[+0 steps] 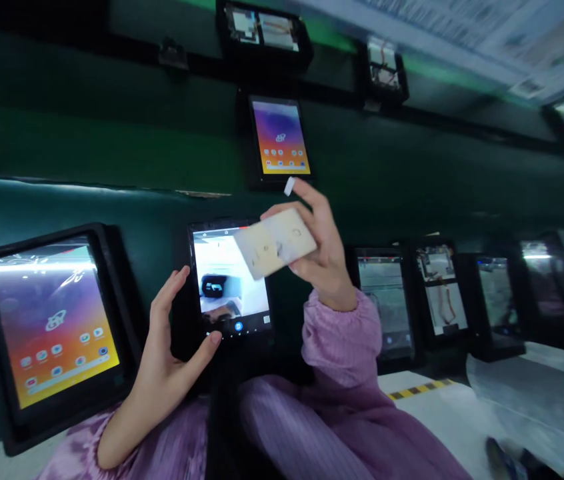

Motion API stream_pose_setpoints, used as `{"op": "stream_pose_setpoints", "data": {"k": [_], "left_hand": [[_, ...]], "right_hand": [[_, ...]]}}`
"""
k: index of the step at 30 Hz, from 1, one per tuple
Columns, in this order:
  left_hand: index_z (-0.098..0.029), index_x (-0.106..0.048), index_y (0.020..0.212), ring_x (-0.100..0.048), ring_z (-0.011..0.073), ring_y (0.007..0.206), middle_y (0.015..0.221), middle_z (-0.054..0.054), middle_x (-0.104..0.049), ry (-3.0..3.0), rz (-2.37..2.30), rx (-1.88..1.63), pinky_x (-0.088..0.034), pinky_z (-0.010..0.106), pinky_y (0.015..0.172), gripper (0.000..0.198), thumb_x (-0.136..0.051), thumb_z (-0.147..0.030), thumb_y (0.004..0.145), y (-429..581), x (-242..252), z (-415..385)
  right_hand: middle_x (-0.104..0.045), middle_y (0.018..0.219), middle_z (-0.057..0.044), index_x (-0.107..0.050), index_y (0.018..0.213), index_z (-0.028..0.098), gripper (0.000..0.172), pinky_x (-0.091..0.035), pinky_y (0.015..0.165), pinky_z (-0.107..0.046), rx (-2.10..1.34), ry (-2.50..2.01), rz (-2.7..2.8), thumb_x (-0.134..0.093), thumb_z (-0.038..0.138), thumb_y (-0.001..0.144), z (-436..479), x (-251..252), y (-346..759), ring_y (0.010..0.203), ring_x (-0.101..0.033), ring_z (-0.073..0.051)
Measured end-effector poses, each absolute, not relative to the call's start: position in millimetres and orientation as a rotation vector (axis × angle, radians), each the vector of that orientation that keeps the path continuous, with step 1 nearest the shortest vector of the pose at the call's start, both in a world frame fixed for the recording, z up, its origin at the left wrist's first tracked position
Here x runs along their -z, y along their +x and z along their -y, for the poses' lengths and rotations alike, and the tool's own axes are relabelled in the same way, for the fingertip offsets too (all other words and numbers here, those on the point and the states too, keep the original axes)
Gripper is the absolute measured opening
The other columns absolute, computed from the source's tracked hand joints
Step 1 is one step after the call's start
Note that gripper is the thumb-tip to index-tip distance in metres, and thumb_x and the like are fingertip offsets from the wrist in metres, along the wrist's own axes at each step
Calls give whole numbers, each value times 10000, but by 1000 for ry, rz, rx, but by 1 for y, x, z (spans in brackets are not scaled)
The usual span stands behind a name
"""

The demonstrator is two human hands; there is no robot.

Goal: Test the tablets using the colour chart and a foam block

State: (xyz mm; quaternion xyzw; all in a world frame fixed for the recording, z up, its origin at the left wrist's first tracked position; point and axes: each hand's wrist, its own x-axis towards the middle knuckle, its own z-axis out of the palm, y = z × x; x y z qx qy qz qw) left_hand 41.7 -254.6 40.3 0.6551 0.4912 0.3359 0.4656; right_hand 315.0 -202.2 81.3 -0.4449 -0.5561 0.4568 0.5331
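Card (277,243) at mid-frame is gripped near its right end by the fingers of the right hand (329,257), seemingly leaving its face uncovered over the tablet (231,287), while the left hand (172,353), fingers open, flanks the tablet's lower-left corner, perhaps steadying it.

the central tablet (229,300) is glossy and glass-like. the card (276,241) looks smooth and matt; paper or plastic cannot be told. the left tablet (57,320) is glossy, its frame (118,287) matt. the bench (392,167) is smooth. the right sleeve (339,340) is crinkled cloth.
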Motion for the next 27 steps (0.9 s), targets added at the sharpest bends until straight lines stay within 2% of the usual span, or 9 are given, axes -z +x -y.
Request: {"op": "stream_pose_setpoints", "data": {"k": [3,5,8,13,15,18,22,25,27], "left_hand": [[-329,-379,1595,-466,290,1495,1638,89,-448,1616,-1121,-931,-379,519,1273,859,-825,-248,865,53,-48,247],[-323,-382,1592,-586,249,1364,1624,97,-461,1629,-1056,-984,-514,428,1165,863,-831,-224,862,62,-53,243],[-315,-419,1570,-676,169,1114,1574,104,-501,1632,-995,-1062,-607,318,986,799,-808,-192,883,74,-60,239],[-327,-488,1522,-677,116,1007,1516,81,-548,1631,-961,-1198,-614,228,865,724,-779,-116,893,81,-66,234],[-331,-507,1511,-672,123,1100,1485,65,-575,1627,-937,-1239,-599,207,895,713,-768,-87,894,81,-66,231],[-317,-542,1486,-598,184,1328,1455,67,-597,1631,-888,-1264,-575,242,995,676,-756,-64,896,80,-65,229],[-292,-579,1444,-585,206,1362,1438,80,-601,1635,-887,-1258,-563,272,1026,611,-757,-77,901,78,-65,229],[-267,-599,1390,-604,190,1328,1402,76,-624,1648,-903,-1274,-570,247,973,543,-754,-83,904,78,-68,226],[-244,-624,1317,-618,179,1293,1348,70,-650,1731,-948,-1318,-561,248,974,470,-750,-68,900,78,-70,222]], "right_hand": [[-626,1238,-77,-368,1527,288,831,-556,837,-363,-1295,-890,1175,-762,442,812,204,-74,304,1003,-641,-236],[-630,1213,-73,-404,1504,278,847,-541,796,-356,-1375,-848,1079,-761,414,748,204,-72,296,959,-630,-237],[-650,1186,-75,-441,1464,252,830,-527,796,-366,-1456,-875,928,-694,351,680,203,-72,286,963,-625,-255],[-692,1179,-69,-398,1490,243,869,-519,776,-353,-1620,-872,806,-614,267,648,206,-74,278,934,-652,-246],[-700,1190,-67,-370,1512,243,886,-528,820,-376,-1693,-878,792,-609,275,660,207,-75,278,988,-672,-266],[-704,1215,-61,-359,1531,245,880,-520,927,-413,-1753,-897,793,-615,285,689,208,-77,277,1103,-674,-292],[-713,1210,-48,-373,1535,244,871,-503,996,-415,-1769,-893,794,-627,271,702,208,-78,276,1157,-670,-286],[-711,1208,-41,-391,1541,258,850,-538,955,-400,-1748,-976,782,-631,293,726,210,-80,276,1100,-689,-269],[-695,1239,-48,-405,1540,276,784,-585,843,-362,-1741,-1051,771,-649,389,804,213,-83,277,1014,-704,-244]]}}
